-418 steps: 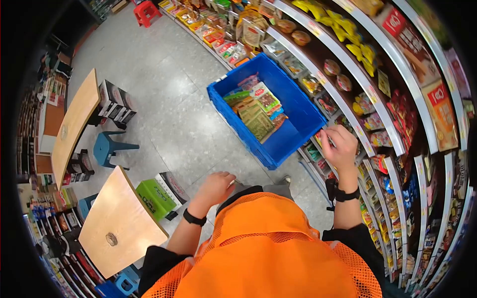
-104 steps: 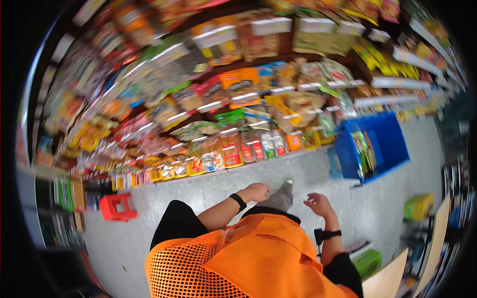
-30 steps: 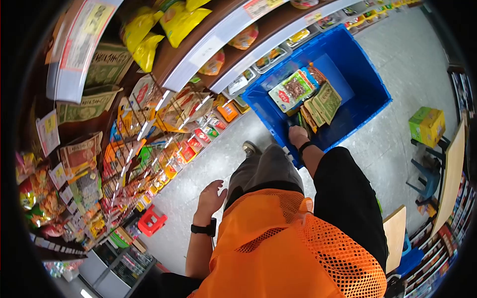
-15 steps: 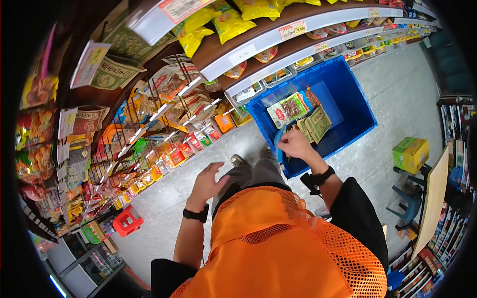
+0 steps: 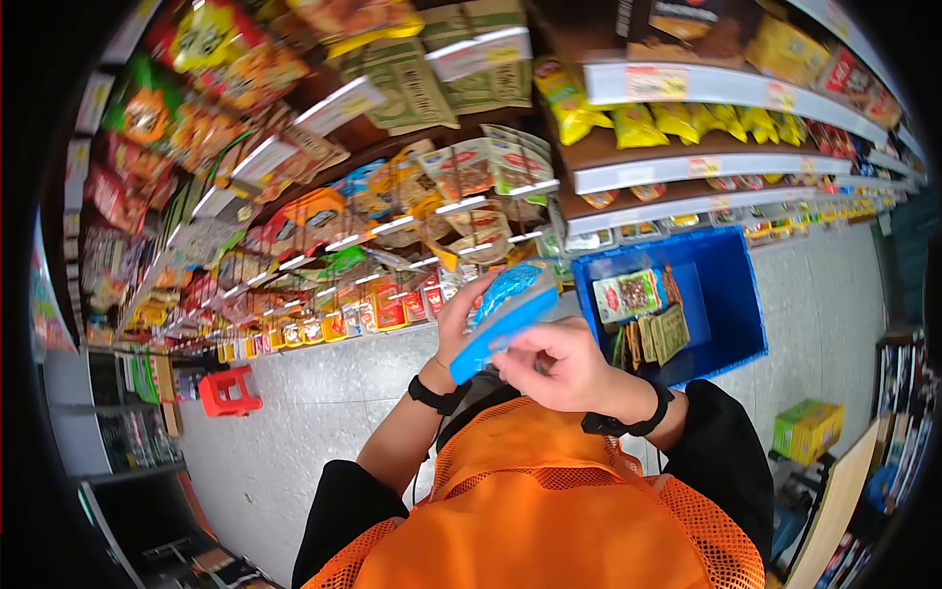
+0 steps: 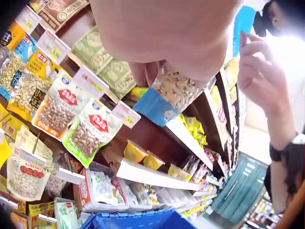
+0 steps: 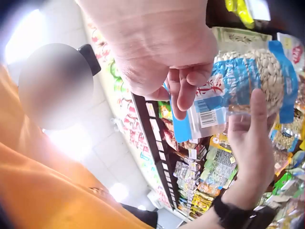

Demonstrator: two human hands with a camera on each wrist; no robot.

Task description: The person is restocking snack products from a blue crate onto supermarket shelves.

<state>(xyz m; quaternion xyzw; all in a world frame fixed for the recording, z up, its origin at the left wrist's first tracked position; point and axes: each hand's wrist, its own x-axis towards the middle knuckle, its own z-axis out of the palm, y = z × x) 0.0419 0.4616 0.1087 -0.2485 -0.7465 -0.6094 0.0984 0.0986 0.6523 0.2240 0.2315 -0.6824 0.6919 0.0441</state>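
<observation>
A bag of pale seeds (image 5: pixel 515 294), blue at both ends with a clear window, is up in front of the orange vest, tilted. My left hand (image 5: pixel 456 324) grips it; in the right wrist view the left thumb (image 7: pixel 258 107) lies across its front. My right hand (image 5: pixel 569 368) has curled fingers at the bag's near blue edge, pinching there. Just right of the hands stands a blue crate (image 5: pixel 731 319) with a white-and-green snack bag (image 5: pixel 628 294) and several kraft-paper packets (image 5: pixel 669 334) inside.
Ahead, hanging snack bags (image 6: pixel 88 133) on hooks with price tags fill a rack. Shelves (image 5: pixel 677 182) with yellow packets run to the right. A red stool (image 5: pixel 231 393) stands on the floor at left, a green-yellow box (image 5: pixel 810 430) at right.
My right hand has lifted the bag of seeds out of the crate and brought it left. My left hand has risen from my side and taken hold of it. The view has turned toward the rack.
</observation>
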